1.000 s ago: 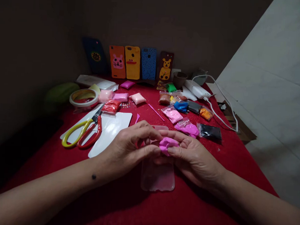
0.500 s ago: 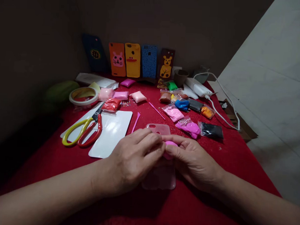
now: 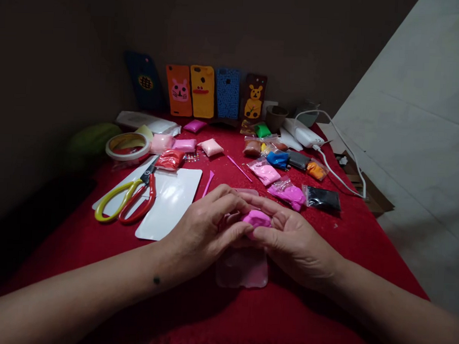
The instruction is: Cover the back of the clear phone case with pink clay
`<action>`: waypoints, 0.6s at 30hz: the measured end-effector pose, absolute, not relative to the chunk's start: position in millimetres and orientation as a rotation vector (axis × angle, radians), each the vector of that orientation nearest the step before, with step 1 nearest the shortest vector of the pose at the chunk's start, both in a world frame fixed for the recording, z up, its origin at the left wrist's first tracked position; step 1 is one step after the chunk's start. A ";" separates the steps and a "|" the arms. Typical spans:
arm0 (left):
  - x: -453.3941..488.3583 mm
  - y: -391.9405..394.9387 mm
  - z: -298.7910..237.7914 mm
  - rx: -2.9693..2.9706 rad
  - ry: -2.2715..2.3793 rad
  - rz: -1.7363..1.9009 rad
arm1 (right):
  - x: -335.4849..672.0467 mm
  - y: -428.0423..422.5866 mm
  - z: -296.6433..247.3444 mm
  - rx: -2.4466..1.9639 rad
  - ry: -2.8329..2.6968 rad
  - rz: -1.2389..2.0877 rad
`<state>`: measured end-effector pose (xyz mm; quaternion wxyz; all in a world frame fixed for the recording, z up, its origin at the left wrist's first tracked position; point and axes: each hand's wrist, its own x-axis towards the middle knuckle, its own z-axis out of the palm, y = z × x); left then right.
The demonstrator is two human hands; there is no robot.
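Note:
A lump of bright pink modelling clay (image 3: 257, 218) is held between my two hands in front of me. My left hand (image 3: 208, 227) grips its left side with bent fingers and thumb. From the other side my right hand (image 3: 298, 241) presses it between thumb and fingers. Below the hands lies a clear phone case (image 3: 242, 269) on the red cloth, its middle hidden by them. Just beyond my left hand is a pink clay tool (image 3: 208, 184), partly covered.
Scissors with yellow and red handles (image 3: 137, 198) lie over white sheets (image 3: 171, 205) at the left. A roll of tape (image 3: 109, 147) is behind them. Several clay packets, among them a black one (image 3: 322, 198), lie right. Decorated phone cases (image 3: 202, 92) stand against the wall.
My left hand has rolled back and its fingers have lifted off the top, so more of the pink clay shows. The clay looks more folded than before.

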<state>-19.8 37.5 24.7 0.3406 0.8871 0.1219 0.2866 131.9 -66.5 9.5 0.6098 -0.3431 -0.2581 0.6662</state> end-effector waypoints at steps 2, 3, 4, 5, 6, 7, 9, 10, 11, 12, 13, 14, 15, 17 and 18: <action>-20.2 36.9 26.1 2.216 0.333 0.692 | 132.0 -66.9 10.2 -0.834 -0.611 1.529; -20.7 37.3 27.6 2.127 0.357 0.631 | 132.5 -67.2 10.9 -0.855 -0.620 1.519; -21.2 38.2 29.5 2.016 0.384 0.554 | 133.1 -67.5 11.9 -0.871 -0.631 1.515; -21.7 39.6 31.5 1.901 0.406 0.481 | 133.8 -67.9 12.9 -0.882 -0.643 1.510; -22.1 41.1 33.4 1.805 0.423 0.424 | 134.6 -68.2 13.8 -0.891 -0.658 1.505; -22.3 42.6 35.0 1.741 0.435 0.396 | 135.3 -68.3 14.6 -0.899 -0.672 1.509; -22.2 44.7 37.0 1.727 0.452 0.398 | 136.7 -68.1 15.4 -0.899 -0.691 1.537; -22.0 45.1 37.3 1.749 0.455 0.406 | 137.3 -67.6 15.3 -0.889 -0.689 1.546; -21.8 45.3 37.3 1.764 0.456 0.403 | 137.9 -67.0 15.0 -0.872 -0.681 1.551; -21.5 45.4 36.9 1.774 0.460 0.400 | 138.5 -66.3 14.5 -0.850 -0.670 1.555; -21.4 45.6 36.2 1.781 0.467 0.399 | 139.2 -65.6 14.0 -0.828 -0.656 1.555; -21.4 46.2 35.4 1.787 0.482 0.403 | 140.0 -65.1 13.6 -0.814 -0.643 1.554; -21.6 47.1 34.5 1.788 0.503 0.413 | 140.8 -64.8 13.4 -0.808 -0.628 1.553; -22.3 49.8 32.6 1.782 0.544 0.439 | 142.3 -64.9 13.8 -0.801 -0.603 1.555; -22.8 51.2 31.8 1.776 0.557 0.456 | 142.9 -65.3 14.6 -0.797 -0.596 1.556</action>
